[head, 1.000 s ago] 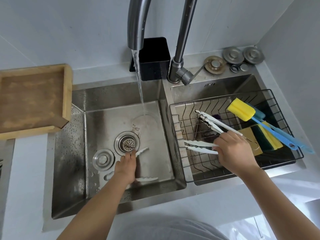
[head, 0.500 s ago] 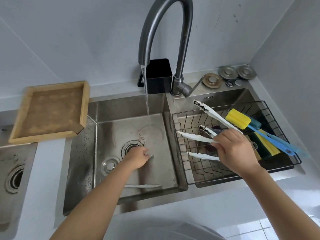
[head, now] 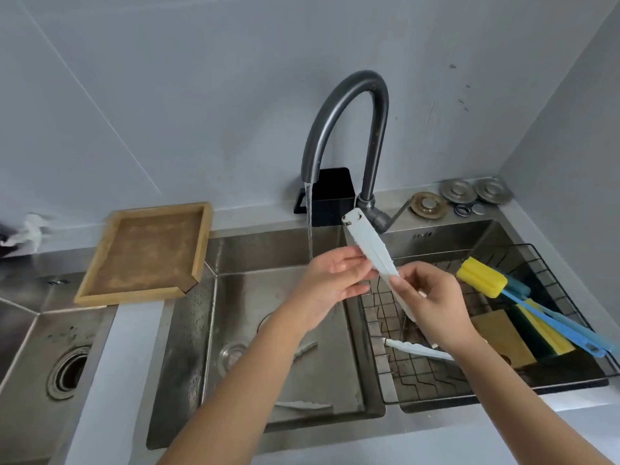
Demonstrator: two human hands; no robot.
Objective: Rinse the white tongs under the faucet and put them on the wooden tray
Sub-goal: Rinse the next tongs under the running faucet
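Note:
I hold a pair of white tongs [head: 370, 248] up over the divider between the sink basin and the wire basket, just right of the running water [head: 309, 226]. Its dirty hinge end points up toward the faucet [head: 349, 129]. My right hand [head: 434, 305] grips the lower part. My left hand [head: 335, 280] pinches the middle from the left. A second pair of white tongs [head: 419, 351] lies in the basket. A third pair [head: 302, 405] lies on the basin floor. The wooden tray [head: 147, 253] sits on the counter at the left.
The black wire basket [head: 543, 263] over the right basin holds a yellow-headed blue brush [head: 481, 281] and sponges [head: 543, 337]. A black holder [head: 333, 196] stands behind the faucet. Metal strainer lids [head: 476, 191] lie at the back right. Another drain [head: 68, 375] is far left.
My right hand lifted one pair of tongs out of the basket toward the faucet. My left hand let go of the tongs in the basin and rose to pinch the lifted pair.

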